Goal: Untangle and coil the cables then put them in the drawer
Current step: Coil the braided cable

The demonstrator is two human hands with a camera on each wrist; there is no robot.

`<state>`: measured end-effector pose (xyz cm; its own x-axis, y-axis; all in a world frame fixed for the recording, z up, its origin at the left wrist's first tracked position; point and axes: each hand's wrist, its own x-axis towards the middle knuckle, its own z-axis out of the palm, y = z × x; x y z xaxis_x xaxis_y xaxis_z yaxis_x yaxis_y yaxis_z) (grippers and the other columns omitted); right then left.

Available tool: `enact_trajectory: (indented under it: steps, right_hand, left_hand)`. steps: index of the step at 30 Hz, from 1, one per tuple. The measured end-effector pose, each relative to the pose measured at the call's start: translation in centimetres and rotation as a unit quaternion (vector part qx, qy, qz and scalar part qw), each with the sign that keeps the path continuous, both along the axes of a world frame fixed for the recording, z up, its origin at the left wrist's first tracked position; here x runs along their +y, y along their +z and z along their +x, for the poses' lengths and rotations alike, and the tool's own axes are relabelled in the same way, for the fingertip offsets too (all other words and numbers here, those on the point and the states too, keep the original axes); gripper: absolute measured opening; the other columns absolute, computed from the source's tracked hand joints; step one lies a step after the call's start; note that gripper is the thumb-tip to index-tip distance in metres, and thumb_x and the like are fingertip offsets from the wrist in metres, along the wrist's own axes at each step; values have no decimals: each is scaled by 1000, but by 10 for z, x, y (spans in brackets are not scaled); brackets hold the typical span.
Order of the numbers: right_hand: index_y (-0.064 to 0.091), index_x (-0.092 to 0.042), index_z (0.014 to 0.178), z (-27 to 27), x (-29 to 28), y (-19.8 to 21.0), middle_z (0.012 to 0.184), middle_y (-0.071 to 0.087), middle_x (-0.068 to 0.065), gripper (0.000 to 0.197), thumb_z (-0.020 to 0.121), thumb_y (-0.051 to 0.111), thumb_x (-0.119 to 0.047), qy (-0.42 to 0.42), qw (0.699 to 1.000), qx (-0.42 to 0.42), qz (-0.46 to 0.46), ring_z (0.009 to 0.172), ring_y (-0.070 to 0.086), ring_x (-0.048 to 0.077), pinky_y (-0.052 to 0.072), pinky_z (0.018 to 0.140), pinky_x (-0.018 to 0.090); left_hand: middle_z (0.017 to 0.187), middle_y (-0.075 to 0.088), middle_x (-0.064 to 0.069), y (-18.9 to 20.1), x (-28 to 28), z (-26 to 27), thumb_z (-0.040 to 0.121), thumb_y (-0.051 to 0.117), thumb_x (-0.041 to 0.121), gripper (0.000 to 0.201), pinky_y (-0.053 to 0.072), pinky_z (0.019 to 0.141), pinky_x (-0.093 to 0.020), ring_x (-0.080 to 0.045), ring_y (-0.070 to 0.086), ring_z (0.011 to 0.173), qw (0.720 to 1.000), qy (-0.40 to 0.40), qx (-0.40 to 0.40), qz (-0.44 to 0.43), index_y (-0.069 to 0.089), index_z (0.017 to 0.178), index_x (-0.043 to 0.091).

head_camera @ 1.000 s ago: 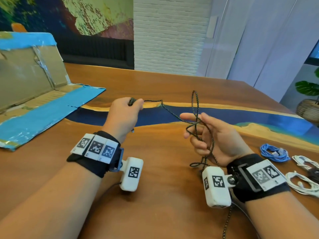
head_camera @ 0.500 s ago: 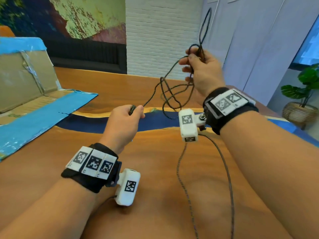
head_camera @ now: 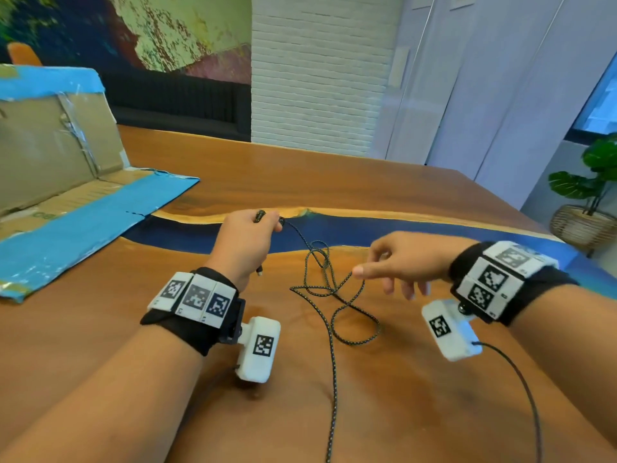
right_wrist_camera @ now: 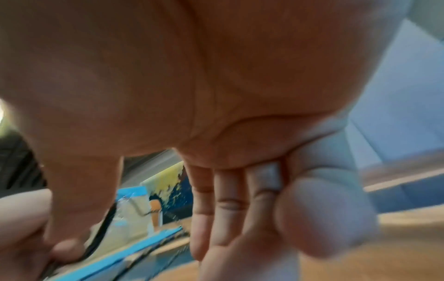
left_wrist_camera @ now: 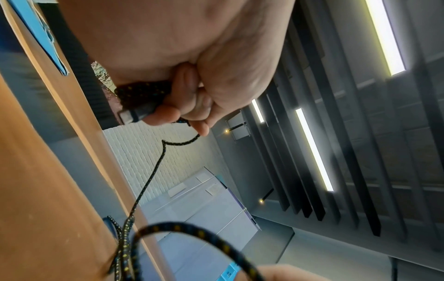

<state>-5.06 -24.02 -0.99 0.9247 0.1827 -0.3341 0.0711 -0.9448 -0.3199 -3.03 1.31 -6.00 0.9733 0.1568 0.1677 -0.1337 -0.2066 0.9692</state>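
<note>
Spanning nearly the whole head view, a brown wooden table (head_camera: 334,182) with a dark blue strip (head_camera: 367,228) running across it carries everything else. On its far left lies an opened cardboard box (head_camera: 50,155) edged in blue tape, one flap flat on the wood, the back panel upright. Behind: a white brick wall (head_camera: 317,78), a painted mural (head_camera: 150,31), pale cabinet doors; a potted plant (head_camera: 591,182) in a woven basket at far right.

Both forearms reach in from the near edge, each with a black wrist strap carrying printed markers and a white camera block.

Left hand (head_camera: 245,242) – raised just above the table near the blue strip, fingers curled into a fist round one end of the black braided cable (head_camera: 330,289). Left wrist view shows several turns of the cable (left_wrist_camera: 141,91) bunched in the fist, with a grey plug tip poking out below the fingers (left_wrist_camera: 163,116).

Right hand (head_camera: 400,262) – hovers over the table to the right of the tangle, thumb and forefinger extended toward it, other fingers loosely hanging; holds nothing. Right wrist view is blurred, fingers (right_wrist_camera: 228,205) straight and apart.

Cable – runs from the left fist down to the wood, forms a loose knot of overlapping loops between the two hands, then trails in one strand toward the near edge
</note>
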Motion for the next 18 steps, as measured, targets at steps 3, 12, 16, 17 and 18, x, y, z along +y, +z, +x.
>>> enact_trajectory:
  steps: [3, 12, 16, 17, 18]
  right_hand:
    - [48, -35, 124, -32, 15, -11, 96, 74, 7, 63, 77, 74, -67, 64, 997, 39, 15, 58, 67, 16, 56, 53, 30]
    - [74, -15, 89, -60, 59, -44, 59, 64, 0, 36, 99, 56, -45, 167, 983, 66, -29, 50, 61, 26, 56, 55, 32]
    - [70, -1, 95, -25, 36, -22, 64, 68, 8, 27, 105, 53, -19, -21, 977, 11, 214, 44, 58, 17, 52, 45, 27]
    - [68, 3, 101, -13, 30, -16, 69, 70, 11, 22, 104, 52, -13, -86, 953, -19, 290, 47, 62, 18, 54, 47, 28]
    - [66, 4, 106, -1, 24, -10, 73, 72, 14, 19, 104, 50, -6, -146, 919, -54, 362, 51, 65, 20, 57, 49, 30]
  left_hand:
    - [76, 39, -12, 0, -3, -3, 104, 53, 33, 34, 32, 68, -38, -25, 38, 68, 1000, -15, 0, 6, 67, 80, 13]
    - [67, 37, -8, 1, -6, -7, 106, 52, 33, 36, 37, 64, -36, -23, 39, 64, 999, -43, -2, 20, 67, 81, 12]
    - [71, 37, -9, 3, -4, -7, 105, 53, 32, 34, 36, 66, -38, -24, 38, 67, 999, -42, 2, 10, 67, 81, 13]
    - [71, 36, -9, 3, -4, -7, 105, 54, 33, 33, 36, 66, -38, -24, 38, 67, 999, -41, 5, 10, 67, 81, 13]
    - [70, 36, -9, 3, -4, -7, 105, 53, 33, 34, 36, 65, -38, -24, 38, 67, 999, -41, 7, 10, 67, 81, 13]
